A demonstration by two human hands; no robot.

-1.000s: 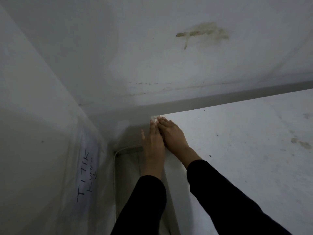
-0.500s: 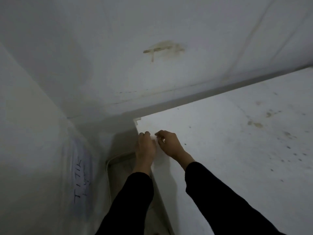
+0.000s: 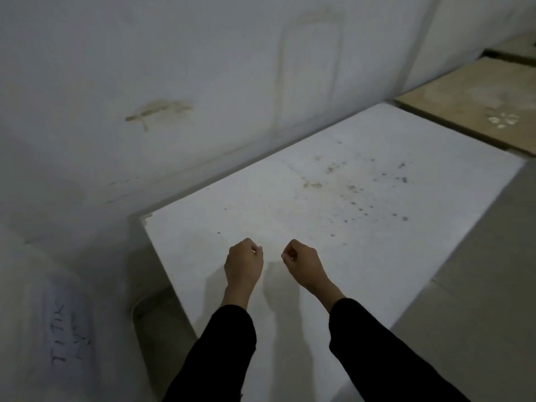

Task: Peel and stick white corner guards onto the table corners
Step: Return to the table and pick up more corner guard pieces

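Far-left guard (image 3: pixel 146 220) looks stuck. Left hand (image 3: pixel 243 264) and right hand (image 3: pixel 303 264) curled, can't tell if holding anything. Next: peel another guard.

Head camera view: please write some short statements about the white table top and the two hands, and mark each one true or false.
1. Both the left hand and the right hand are over the white rectangular table top. True.
2. The two hands touch each other. False: a gap of bare table shows between them.
3. The fingers of both hands are curled. True.
4. The hands press on the far left table corner. False: they are well away from it, nearer the person.
5. The table top is spotless. False: dark specks and a brownish stain mark it.
6. The long sleeves are black. True.
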